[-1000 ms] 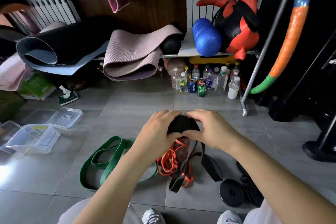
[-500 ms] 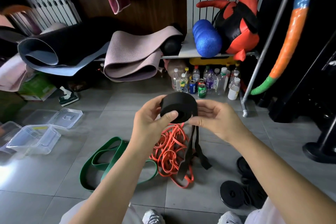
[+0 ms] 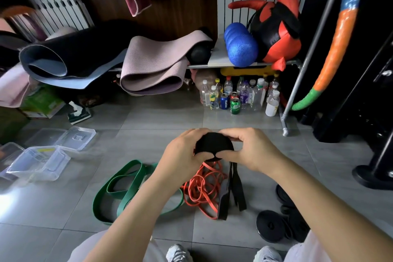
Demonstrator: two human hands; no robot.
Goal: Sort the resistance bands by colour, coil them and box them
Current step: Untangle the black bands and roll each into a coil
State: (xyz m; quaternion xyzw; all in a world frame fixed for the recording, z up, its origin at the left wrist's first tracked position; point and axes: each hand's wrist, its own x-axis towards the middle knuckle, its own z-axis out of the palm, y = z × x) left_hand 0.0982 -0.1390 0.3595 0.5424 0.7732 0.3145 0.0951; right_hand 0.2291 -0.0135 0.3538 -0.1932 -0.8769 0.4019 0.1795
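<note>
A black resistance band [image 3: 213,144] is wound into a tight coil between my two hands, held above the floor. My left hand [image 3: 182,153] grips its left side and my right hand [image 3: 251,149] pinches its right side and lower edge. The band's loose tail [image 3: 232,189] hangs down to the tiles. Below lies a tangled orange band [image 3: 202,189]. A wide green band [image 3: 119,193] lies looped on the floor to the left, partly hidden by my left forearm.
Clear plastic boxes [image 3: 36,164] and a lid [image 3: 70,137] sit on the floor at the left. Black weight plates [image 3: 274,225] lie at the lower right. Bottles and cans [image 3: 236,95] stand under a shelf with rolled mats [image 3: 153,64]. A rack leg [image 3: 285,127] stands right.
Half a second ago the coil was held open and higher; now both hands have closed over it and lowered it. The hanging tail is shorter.
</note>
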